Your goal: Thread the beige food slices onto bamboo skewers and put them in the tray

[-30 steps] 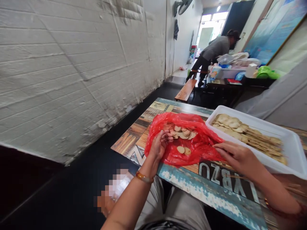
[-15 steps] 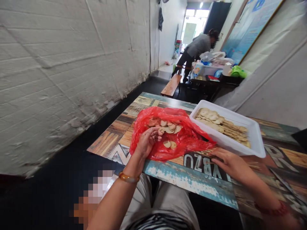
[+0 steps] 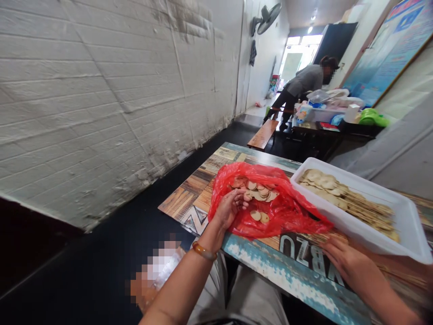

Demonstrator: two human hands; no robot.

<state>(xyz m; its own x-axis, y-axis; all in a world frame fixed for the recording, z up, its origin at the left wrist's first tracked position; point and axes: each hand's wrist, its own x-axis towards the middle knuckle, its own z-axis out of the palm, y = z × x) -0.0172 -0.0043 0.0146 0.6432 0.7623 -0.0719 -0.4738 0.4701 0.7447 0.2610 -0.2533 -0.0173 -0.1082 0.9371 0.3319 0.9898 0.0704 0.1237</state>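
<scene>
Red plastic bag (image 3: 250, 169) open under left hand (image 3: 233, 207), fingers loosely curled just beside pale round slices (image 3: 262, 194) lying inside; impossible to tell whether pinching one. Right hand (image 3: 348, 257) low at the patterned tabletop (image 3: 199, 185), near the bag's trailing end, fingers close together, any hold there hidden. Beyond, white tray (image 3: 417, 225) of skewered slices (image 3: 345, 194); farther off, wooden bench (image 3: 264, 134) and stooping person (image 3: 307, 81).

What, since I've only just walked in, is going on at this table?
A person's left hand is at the opening of a red plastic bag with round, pale slices inside. The right hand is low at the table beside the bag; whether it holds anything is unclear. More slices, on thin sticks, lie in a white tray.
</scene>
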